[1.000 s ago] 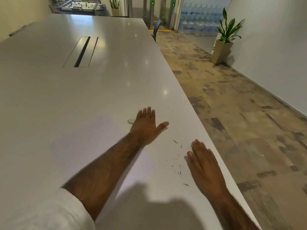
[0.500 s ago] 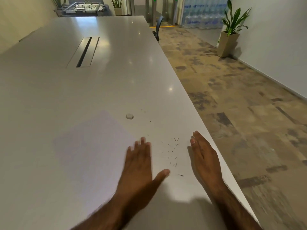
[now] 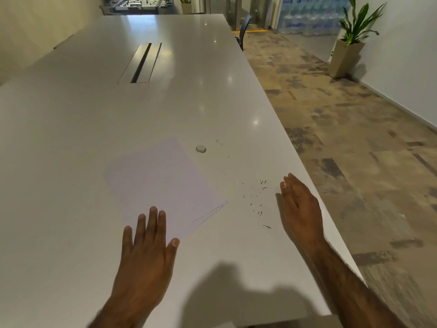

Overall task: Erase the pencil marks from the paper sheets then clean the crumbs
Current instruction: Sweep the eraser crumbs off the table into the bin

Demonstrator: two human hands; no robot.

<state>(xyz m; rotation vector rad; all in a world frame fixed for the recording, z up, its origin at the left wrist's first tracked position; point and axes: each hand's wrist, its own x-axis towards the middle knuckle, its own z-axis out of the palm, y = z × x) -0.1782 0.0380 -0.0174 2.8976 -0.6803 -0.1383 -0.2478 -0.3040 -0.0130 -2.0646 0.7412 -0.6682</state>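
The left hand (image 3: 144, 252), fingers straight and slightly spread, reaches over the near edge of the sheets (image 3: 163, 183). Crumbs (image 3: 256, 197) lie on the table (image 3: 71, 138), just left of the straight, joined fingers of the right hand (image 3: 300, 209)

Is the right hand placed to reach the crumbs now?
Likely yes: the right hand is open just right of the crumbs, only bare table between them. The paper sheets and left hand lie further left, out of the way.

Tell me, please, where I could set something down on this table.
Bare: the white tabletop between the long cable slot and the small round grey eraser, and left of the white paper sheets. Crowded: dark crumbs between sheets and right hand.
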